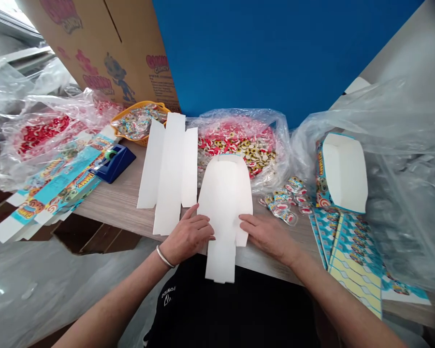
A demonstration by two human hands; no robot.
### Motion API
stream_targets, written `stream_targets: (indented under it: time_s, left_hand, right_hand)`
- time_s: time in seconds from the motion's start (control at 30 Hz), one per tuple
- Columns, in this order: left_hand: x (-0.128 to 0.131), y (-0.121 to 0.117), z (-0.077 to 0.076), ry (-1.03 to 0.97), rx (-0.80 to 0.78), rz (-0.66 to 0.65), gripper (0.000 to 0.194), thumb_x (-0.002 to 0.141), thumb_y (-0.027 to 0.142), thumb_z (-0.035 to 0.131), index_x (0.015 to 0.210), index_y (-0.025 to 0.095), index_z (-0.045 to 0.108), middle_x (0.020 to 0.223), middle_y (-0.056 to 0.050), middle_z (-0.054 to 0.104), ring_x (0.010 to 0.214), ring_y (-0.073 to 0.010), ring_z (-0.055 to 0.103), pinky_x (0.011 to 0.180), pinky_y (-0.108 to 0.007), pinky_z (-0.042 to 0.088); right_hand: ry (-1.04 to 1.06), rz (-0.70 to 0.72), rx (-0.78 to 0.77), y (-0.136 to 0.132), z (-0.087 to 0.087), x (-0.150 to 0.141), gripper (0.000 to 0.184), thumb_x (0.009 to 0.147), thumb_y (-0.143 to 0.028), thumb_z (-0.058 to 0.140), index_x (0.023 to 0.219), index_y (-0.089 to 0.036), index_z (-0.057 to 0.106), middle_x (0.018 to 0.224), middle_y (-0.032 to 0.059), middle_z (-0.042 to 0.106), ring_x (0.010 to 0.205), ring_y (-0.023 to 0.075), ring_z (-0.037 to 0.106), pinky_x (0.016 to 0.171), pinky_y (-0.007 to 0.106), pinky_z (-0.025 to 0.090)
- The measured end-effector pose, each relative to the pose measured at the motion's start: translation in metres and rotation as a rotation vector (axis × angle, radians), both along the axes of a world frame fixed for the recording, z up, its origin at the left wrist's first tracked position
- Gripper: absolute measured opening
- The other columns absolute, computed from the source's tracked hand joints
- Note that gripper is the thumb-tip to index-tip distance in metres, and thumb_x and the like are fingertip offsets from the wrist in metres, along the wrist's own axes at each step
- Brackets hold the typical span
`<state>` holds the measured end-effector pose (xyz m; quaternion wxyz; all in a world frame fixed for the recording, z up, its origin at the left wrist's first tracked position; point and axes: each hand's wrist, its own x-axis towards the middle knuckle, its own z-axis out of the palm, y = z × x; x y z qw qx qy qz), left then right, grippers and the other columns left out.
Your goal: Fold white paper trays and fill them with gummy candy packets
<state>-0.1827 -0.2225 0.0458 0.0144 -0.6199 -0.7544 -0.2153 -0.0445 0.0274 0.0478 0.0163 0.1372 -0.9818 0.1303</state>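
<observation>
Resting with bent fingers, the left hand (pixel 190 233) and right hand (pixel 267 236) touch opposite side edges of a white card blank (pixel 224 203) between them; whether either pinches it, I cannot tell. Another white blank (pixel 170 174) lies beyond the left hand on the bench (pixel 125 203), wrapped candies (pixel 287 197) beyond the right.

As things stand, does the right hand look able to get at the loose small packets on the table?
Likely yes: the small packets lie close to the right hand, with bare tabletop between, though it touches the white card.
</observation>
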Motion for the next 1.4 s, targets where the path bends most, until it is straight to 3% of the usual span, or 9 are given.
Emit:
stream_targets:
  time_s: [0.1, 0.27, 0.37, 0.5, 0.67, 0.77, 1.0, 1.27, 1.4]
  left_hand:
    - [0.008, 0.008, 0.001, -0.044, -0.01, 0.11, 0.018, 0.098, 0.025, 0.06, 0.081, 0.021, 0.066, 0.071, 0.003, 0.066, 0.073, -0.0129, 0.063, 0.113, -0.048, 0.035]
    - [0.037, 0.024, -0.014, 0.141, -0.007, 0.283, 0.02, 0.096, 0.019, 0.062, 0.076, 0.02, 0.061, 0.071, 0.001, 0.064, 0.091, -0.0204, 0.062, 0.11, -0.054, 0.033]
    - [0.046, 0.029, -0.019, 0.158, -0.019, 0.338, 0.016, 0.095, 0.019, 0.063, 0.079, 0.021, 0.061, 0.074, -0.001, 0.064, 0.09, -0.0225, 0.059, 0.093, -0.047, 0.044]
    - [0.04, 0.03, -0.016, 0.043, -0.023, 0.249, 0.012, 0.096, 0.017, 0.059, 0.085, 0.019, 0.061, 0.074, -0.002, 0.061, 0.078, -0.0209, 0.055, 0.072, -0.036, 0.051]
    - [0.023, 0.022, -0.01, -0.138, -0.076, 0.142, 0.031, 0.089, -0.002, 0.051, 0.112, 0.018, 0.058, 0.113, -0.008, 0.063, 0.104, -0.021, 0.061, 0.087, -0.036, 0.056]
    - [0.016, 0.016, -0.009, -0.074, -0.084, 0.103, 0.028, 0.091, -0.002, 0.045, 0.106, 0.017, 0.059, 0.126, -0.011, 0.059, 0.105, -0.0201, 0.064, 0.088, -0.035, 0.057]
    - [0.025, 0.032, 0.006, 0.047, 0.023, 0.148, 0.014, 0.097, 0.015, 0.056, 0.085, 0.02, 0.062, 0.084, -0.004, 0.064, 0.107, -0.0257, 0.058, 0.096, -0.047, 0.043]
    - [0.027, 0.045, -0.02, -0.067, 0.02, 0.241, 0.005, 0.092, 0.015, 0.066, 0.095, 0.019, 0.068, 0.082, -0.004, 0.064, 0.091, -0.0233, 0.056, 0.082, -0.04, 0.045]
    - [0.022, 0.042, -0.01, -0.183, 0.0, 0.212, 0.012, 0.089, 0.013, 0.067, 0.079, 0.019, 0.068, 0.078, -0.003, 0.065, 0.089, -0.0222, 0.057, 0.081, -0.039, 0.047]
  right_hand:
    - [-0.105, -0.087, -0.257, -0.018, 0.001, 0.0, 0.003, 0.094, -0.019, 0.061, 0.094, -0.021, 0.061, 0.108, 0.0052, 0.067, 0.086, 0.0174, 0.066, 0.074, 0.028, 0.05]
    - [-0.108, -0.348, -0.464, -0.037, -0.021, 0.003, 0.013, 0.087, -0.01, 0.061, 0.084, -0.021, 0.057, 0.093, 0.0007, 0.06, 0.073, 0.0138, 0.059, 0.067, 0.025, 0.044]
    - [-0.069, -0.442, -0.468, -0.044, -0.027, 0.007, 0.01, 0.09, -0.013, 0.059, 0.085, -0.021, 0.058, 0.093, 0.0014, 0.059, 0.075, 0.0148, 0.059, 0.068, 0.026, 0.043]
    - [-0.077, -0.515, -0.451, -0.052, -0.023, 0.007, 0.009, 0.091, -0.017, 0.06, 0.083, -0.021, 0.059, 0.091, 0.0011, 0.059, 0.074, 0.0154, 0.059, 0.068, 0.027, 0.042]
    - [-0.125, -0.543, -0.5, -0.046, -0.017, -0.001, 0.012, 0.086, -0.011, 0.06, 0.08, -0.021, 0.059, 0.088, 0.0002, 0.059, 0.077, 0.0154, 0.058, 0.069, 0.027, 0.041]
    - [-0.129, -0.536, -0.571, -0.039, -0.015, -0.005, 0.014, 0.083, -0.008, 0.061, 0.077, -0.021, 0.058, 0.086, -0.0006, 0.058, 0.077, 0.0151, 0.057, 0.07, 0.026, 0.041]
    - [-0.121, -0.576, -0.48, -0.039, -0.009, -0.006, 0.016, 0.083, -0.009, 0.061, 0.073, -0.021, 0.054, 0.083, -0.0009, 0.056, 0.073, 0.0146, 0.055, 0.067, 0.027, 0.038]
    - [-0.156, -0.524, -0.274, -0.05, -0.014, -0.007, 0.011, 0.09, -0.012, 0.057, 0.083, -0.019, 0.061, 0.091, 0.0031, 0.061, 0.076, 0.0162, 0.061, 0.066, 0.027, 0.045]
    - [-0.062, -0.326, -0.189, -0.039, -0.013, 0.003, 0.04, 0.09, -0.006, 0.054, 0.128, -0.017, 0.059, 0.134, 0.0143, 0.059, 0.101, 0.0212, 0.066, 0.081, 0.032, 0.054]
